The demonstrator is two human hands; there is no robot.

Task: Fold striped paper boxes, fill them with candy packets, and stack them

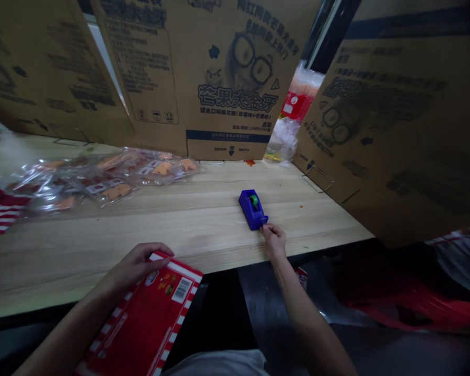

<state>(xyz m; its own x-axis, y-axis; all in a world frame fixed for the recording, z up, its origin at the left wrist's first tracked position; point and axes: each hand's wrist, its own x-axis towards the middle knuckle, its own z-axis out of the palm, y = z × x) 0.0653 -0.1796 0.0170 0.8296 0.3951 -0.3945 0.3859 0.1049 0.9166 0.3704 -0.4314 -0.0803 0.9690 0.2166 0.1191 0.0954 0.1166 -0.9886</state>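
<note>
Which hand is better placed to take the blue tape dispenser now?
Probably the right hand: it is already at the near corner of the blue tape dispenser. The left hand is farther away and is holding a red striped carton.

Head-worn view, forward and down; close above the left hand [141,263] and right hand [273,241]

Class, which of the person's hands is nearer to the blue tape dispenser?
The right hand is nearer: its fingers reach the near end of the blue tape dispenser. The left hand is farther off to the left, holding a red printed box.
</note>
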